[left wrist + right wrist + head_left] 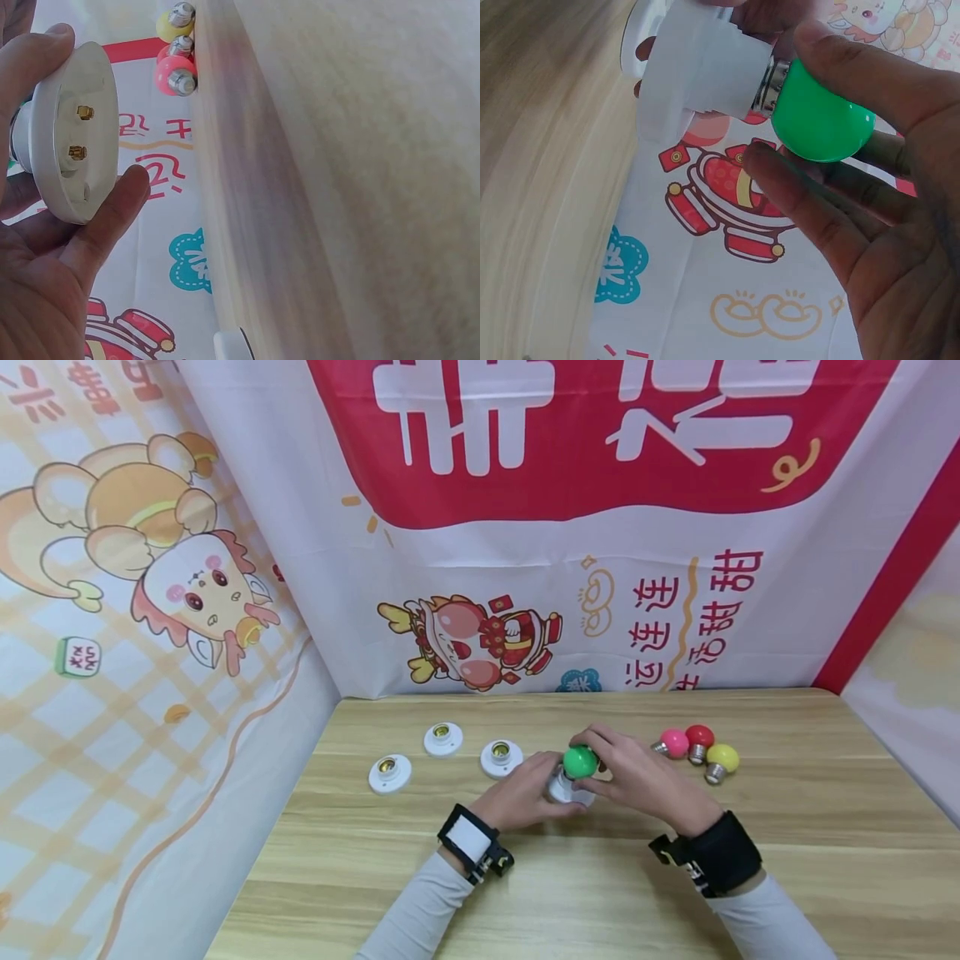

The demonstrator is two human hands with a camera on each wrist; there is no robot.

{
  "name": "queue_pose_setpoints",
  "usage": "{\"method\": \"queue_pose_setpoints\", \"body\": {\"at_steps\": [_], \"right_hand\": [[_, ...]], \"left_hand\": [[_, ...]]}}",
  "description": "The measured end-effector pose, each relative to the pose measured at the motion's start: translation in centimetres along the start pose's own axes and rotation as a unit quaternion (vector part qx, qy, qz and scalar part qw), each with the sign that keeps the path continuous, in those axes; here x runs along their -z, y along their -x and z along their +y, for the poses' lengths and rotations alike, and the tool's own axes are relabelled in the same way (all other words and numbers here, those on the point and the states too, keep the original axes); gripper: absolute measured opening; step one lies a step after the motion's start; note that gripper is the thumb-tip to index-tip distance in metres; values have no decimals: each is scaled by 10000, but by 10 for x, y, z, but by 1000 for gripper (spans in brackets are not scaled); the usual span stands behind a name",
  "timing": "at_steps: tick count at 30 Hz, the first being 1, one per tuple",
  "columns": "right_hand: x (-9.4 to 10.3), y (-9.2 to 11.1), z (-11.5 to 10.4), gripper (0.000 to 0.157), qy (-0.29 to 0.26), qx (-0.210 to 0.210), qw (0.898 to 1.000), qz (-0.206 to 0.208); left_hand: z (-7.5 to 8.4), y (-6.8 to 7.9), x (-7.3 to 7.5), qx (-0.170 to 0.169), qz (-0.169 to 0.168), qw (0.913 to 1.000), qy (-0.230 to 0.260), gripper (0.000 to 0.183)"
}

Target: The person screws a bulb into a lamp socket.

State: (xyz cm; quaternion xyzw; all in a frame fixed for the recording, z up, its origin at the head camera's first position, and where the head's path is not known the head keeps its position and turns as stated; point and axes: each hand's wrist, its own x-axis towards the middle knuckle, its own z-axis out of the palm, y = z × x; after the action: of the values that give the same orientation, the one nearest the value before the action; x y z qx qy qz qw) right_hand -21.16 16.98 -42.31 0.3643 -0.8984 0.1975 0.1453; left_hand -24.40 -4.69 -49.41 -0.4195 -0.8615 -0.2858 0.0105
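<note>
My left hand (522, 795) grips a white round lamp holder (96, 142) by its edges, raised off the tabletop. Two brass terminals (85, 112) show on the underside of that holder in the left wrist view. A green light bulb (821, 112) points its metal screw base into the holder's socket, with a band of thread still visible. Around the green globe curl the thumb and fingers of my right hand (647, 774). The inside of this socket is hidden by the bulb.
Three more white lamp holders, one at the left (390, 774), one behind (442, 739) and one nearer (501, 759), sit on the wooden table (570, 893). Pink (675, 743), red (700, 737) and yellow bulbs (722, 757) lie to the right. A printed cloth (480, 552) hangs behind.
</note>
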Motion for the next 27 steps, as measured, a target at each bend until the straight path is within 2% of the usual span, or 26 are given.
{"method": "queue_pose_setpoints", "body": {"at_steps": [5, 11, 20, 27], "right_hand": [[-1, -1, 0, 56, 65, 106, 9999, -38], [-1, -1, 0, 52, -9, 248, 9996, -93], [0, 0, -1, 51, 66, 152, 9998, -73], [-2, 0, 0, 50, 240, -40, 9997, -60]], "left_hand": [[0, 0, 1, -19, -9, 10000, -56, 77], [-1, 1, 3, -43, 38, 9999, -89, 80], [0, 0, 1, 37, -65, 9999, -150, 77], [2, 0, 0, -29, -55, 9999, -121, 76]]}}
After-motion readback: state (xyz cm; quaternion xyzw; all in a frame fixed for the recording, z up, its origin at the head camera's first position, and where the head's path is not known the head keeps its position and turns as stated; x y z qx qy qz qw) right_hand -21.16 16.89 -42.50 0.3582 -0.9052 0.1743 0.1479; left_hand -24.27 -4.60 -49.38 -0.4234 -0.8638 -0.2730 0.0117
